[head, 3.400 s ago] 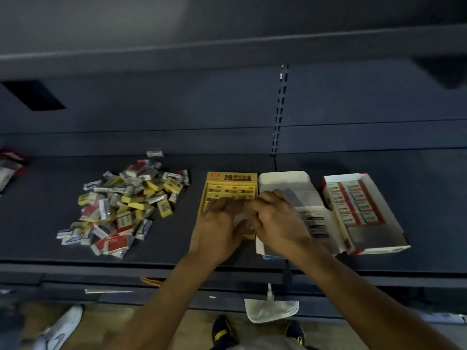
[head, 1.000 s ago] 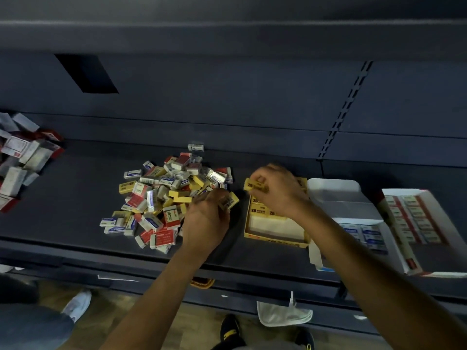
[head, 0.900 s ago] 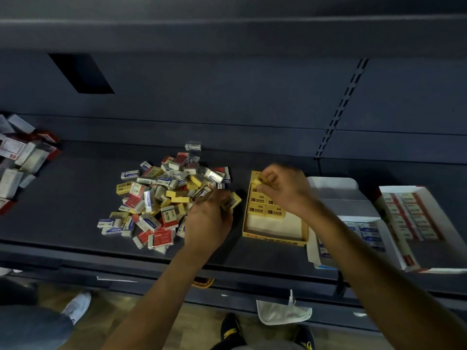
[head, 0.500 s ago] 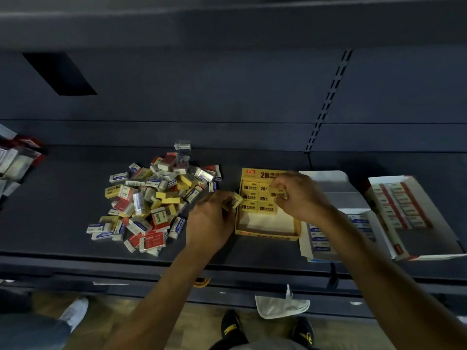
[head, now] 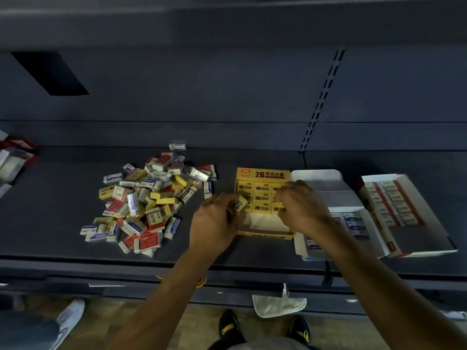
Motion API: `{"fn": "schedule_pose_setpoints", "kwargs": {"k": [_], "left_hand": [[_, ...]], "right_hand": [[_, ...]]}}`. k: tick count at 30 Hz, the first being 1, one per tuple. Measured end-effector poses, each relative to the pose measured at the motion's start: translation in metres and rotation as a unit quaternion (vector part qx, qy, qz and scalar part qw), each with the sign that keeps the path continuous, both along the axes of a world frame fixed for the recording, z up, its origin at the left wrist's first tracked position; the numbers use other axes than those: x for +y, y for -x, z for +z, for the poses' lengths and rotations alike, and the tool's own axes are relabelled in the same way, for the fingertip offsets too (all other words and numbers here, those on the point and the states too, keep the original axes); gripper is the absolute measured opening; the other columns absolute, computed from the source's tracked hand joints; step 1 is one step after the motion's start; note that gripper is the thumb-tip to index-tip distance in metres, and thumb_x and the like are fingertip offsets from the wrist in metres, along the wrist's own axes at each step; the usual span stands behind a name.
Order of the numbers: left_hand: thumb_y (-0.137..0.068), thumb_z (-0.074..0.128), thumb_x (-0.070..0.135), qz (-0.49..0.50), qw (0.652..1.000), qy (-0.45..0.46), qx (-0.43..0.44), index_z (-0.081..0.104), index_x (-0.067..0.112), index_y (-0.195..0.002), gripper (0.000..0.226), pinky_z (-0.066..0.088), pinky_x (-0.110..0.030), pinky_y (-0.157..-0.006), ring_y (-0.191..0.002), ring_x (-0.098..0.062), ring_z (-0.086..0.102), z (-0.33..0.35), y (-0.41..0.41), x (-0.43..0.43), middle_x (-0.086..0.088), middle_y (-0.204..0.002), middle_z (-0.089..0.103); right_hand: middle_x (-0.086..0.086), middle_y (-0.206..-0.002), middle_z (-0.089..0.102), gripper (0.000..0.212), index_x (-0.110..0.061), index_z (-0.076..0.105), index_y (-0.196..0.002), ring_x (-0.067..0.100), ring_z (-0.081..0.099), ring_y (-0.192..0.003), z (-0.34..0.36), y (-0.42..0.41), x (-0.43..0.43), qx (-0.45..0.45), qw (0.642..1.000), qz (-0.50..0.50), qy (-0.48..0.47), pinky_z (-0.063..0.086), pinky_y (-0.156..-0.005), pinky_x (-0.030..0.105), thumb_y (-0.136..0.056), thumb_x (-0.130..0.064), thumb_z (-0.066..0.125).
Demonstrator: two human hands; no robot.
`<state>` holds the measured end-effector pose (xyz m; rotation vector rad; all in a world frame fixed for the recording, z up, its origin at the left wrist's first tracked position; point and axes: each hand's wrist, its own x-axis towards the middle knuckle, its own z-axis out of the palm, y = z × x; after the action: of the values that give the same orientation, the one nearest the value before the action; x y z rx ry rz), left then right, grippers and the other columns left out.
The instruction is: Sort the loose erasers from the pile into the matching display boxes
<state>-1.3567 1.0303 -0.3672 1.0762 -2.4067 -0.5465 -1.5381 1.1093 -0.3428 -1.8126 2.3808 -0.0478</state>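
Note:
A pile of loose erasers (head: 149, 198) in yellow, red and blue-white wrappers lies on the dark shelf at the left. The yellow display box (head: 262, 174) stands at the centre, its back rows filled with yellow erasers. My left hand (head: 214, 221) holds a yellow eraser (head: 237, 202) at the box's left edge. My right hand (head: 300, 205) is over the box's right side, fingers pinching another yellow eraser (head: 278, 207) in the front row. To the right stand a white box with blue-white erasers (head: 353, 221) and a red-white box (head: 394, 205) with red erasers.
More packets (head: 12, 160) lie at the shelf's far left. The shelf's front edge (head: 126, 258) runs below the pile. A white scrap (head: 278, 304) hangs under the shelf. My shoes (head: 262, 327) and another person's white shoe (head: 68, 317) are on the floor.
My right hand came down from above the yellow box into its front row with an eraser. My left hand moved from the pile's edge right to the box, holding its eraser.

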Motion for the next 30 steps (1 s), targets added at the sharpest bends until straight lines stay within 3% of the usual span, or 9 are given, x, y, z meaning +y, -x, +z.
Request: {"fn": "schedule_pose_setpoints", "kwargs": {"k": [17,22,24,27,28,30], "left_hand": [[-0.082,0.067,0.022,-0.006,1.000,-0.006,-0.003,0.065,0.019,-0.109,0.028,0.050,-0.028,-0.072,-0.086,-0.018,0.064,-0.002,-0.002,-0.001,-0.001,-0.099,0.068],[-0.081,0.068,0.017,-0.005,1.000,-0.014,0.018,0.067,0.017,-0.108,0.027,0.053,-0.030,-0.074,-0.086,-0.018,0.065,0.000,-0.001,-0.001,-0.002,-0.099,0.070],[-0.085,0.065,0.014,-0.011,0.998,-0.045,0.054,0.068,0.015,-0.109,0.025,0.055,-0.031,-0.076,-0.086,-0.015,0.067,0.002,-0.002,-0.002,-0.002,-0.100,0.071],[-0.093,0.056,0.012,-0.012,0.981,-0.152,0.122,0.069,0.015,-0.108,0.021,0.054,-0.019,-0.072,-0.080,-0.004,0.066,0.006,-0.002,-0.005,-0.001,-0.095,0.072],[-0.094,0.053,0.012,-0.005,0.970,-0.195,0.141,0.070,0.018,-0.105,0.021,0.055,-0.021,-0.072,-0.079,-0.004,0.066,0.006,-0.002,-0.006,0.000,-0.093,0.073],[-0.096,0.049,0.018,0.013,0.949,-0.264,0.172,0.071,0.030,-0.095,0.025,0.057,-0.040,-0.077,-0.080,-0.011,0.068,0.004,-0.001,-0.009,0.005,-0.085,0.072]], "right_hand": [[-0.001,-0.111,0.057,0.024,-0.016,0.055,-0.109,0.015,0.049,-0.104,0.003,-0.002,-0.001,0.013,1.000,0.021,0.003,0.042,-0.083,0.024,-0.086,-0.020,0.062],[-0.001,-0.111,0.058,0.028,-0.018,0.057,-0.109,0.016,0.048,-0.104,0.005,-0.001,-0.002,0.001,0.999,0.035,0.010,0.041,-0.082,0.027,-0.086,-0.034,0.060],[-0.002,-0.114,0.058,0.029,-0.019,0.057,-0.112,0.015,0.049,-0.107,0.006,-0.003,-0.002,-0.032,0.998,0.033,0.047,0.040,-0.084,0.026,-0.087,-0.033,0.060],[-0.004,-0.117,0.058,0.028,-0.019,0.060,-0.113,0.013,0.053,-0.108,0.011,-0.011,-0.003,-0.111,0.987,0.024,0.111,0.040,-0.084,0.022,-0.086,-0.027,0.063],[-0.004,-0.115,0.059,0.026,-0.019,0.062,-0.110,0.012,0.055,-0.105,0.013,-0.013,-0.003,-0.124,0.983,0.026,0.130,0.040,-0.082,0.021,-0.086,-0.025,0.064],[-0.004,-0.110,0.062,0.022,-0.018,0.064,-0.105,0.013,0.058,-0.100,0.012,-0.016,-0.004,-0.138,0.977,0.034,0.160,0.045,-0.082,0.024,-0.084,-0.022,0.066]]}}
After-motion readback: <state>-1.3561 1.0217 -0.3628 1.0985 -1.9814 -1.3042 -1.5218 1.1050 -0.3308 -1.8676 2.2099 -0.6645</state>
